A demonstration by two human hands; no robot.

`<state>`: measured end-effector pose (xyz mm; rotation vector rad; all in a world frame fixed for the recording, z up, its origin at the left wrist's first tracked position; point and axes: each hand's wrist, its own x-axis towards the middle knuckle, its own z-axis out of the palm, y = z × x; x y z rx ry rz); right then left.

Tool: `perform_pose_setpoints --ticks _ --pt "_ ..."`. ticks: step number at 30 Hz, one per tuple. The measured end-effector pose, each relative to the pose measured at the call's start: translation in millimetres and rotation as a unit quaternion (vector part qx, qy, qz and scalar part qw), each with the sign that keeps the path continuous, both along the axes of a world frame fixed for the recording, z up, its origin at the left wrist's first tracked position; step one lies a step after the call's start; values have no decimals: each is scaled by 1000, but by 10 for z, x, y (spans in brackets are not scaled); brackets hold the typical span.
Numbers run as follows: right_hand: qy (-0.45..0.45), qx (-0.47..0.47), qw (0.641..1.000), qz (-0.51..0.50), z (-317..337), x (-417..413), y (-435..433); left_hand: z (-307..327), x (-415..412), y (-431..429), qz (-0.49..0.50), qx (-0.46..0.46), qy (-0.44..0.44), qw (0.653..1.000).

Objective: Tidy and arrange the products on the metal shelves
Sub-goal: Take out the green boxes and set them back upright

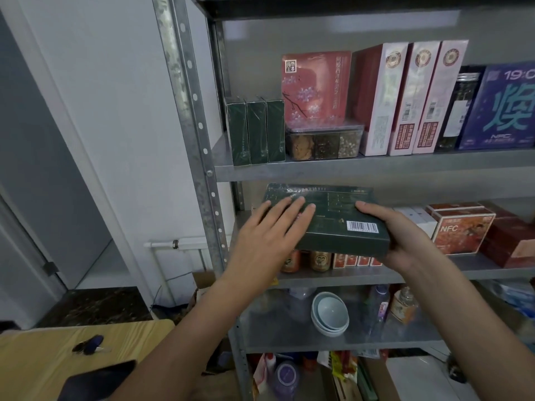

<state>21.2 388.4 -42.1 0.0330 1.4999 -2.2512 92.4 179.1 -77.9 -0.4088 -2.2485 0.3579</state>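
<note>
We see the dark green box (333, 224) held flat in the air in front of the middle level of the metal shelves (376, 167), barcode side up. The left grip (269, 230) is released, its fingers lying straight across the box's top at the left side. The right grip (396, 230) is grasping the box's right edge, thumb on top; the fingers underneath are hidden.

Below the box, on the middle shelf, stand small cans (318, 260), and to the right sits an orange NFC carton (460, 230).

On the shelf above, three green boxes (256, 131) stand upright at the left end. Just beside them a clear snack container (324, 143) carries a pink floral box (314, 88), then come three pink boxes (405, 102), a dark jar (460, 111) and a blue box (503, 108).

Lower down we see stacked pale bowls (330, 314). At the lower left, a wooden table (43, 357) holds a dark phone (98, 380) and keys (88, 344).
</note>
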Motion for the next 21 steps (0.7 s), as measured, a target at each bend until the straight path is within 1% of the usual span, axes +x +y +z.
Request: perform_pose_setpoints --ticks 3,6,8,10,12,15,16,17,19,21 --pt "-22 -8 1000 15 18 53 1 5 -3 5 -12 23 42 999" --pt "-13 -30 999 26 26 106 18 11 -31 -31 -41 35 69 996" --pt "0 -62 998 26 18 122 42 8 -47 -63 -64 73 80 992" --pt "9 -91 996 5 -6 91 54 -16 -58 -85 -91 145 56 984" --pt "22 -128 990 -56 -15 62 19 -52 -64 -73 -119 199 19 973" --pt "41 -211 964 -158 -46 1 -66 -122 -91 24 -168 265 -6 949" --pt "41 -248 954 -161 -38 0 -86 -146 -97 66 -182 285 -8 941" --pt "35 -266 950 -158 2 29 -108 -169 -97 106 -191 303 -9 933" --pt "33 -254 947 -194 129 123 -149 -198 -68 172 -192 331 -26 923" --pt "30 -241 942 -230 225 199 -174 -214 -20 229 -173 340 -61 923"
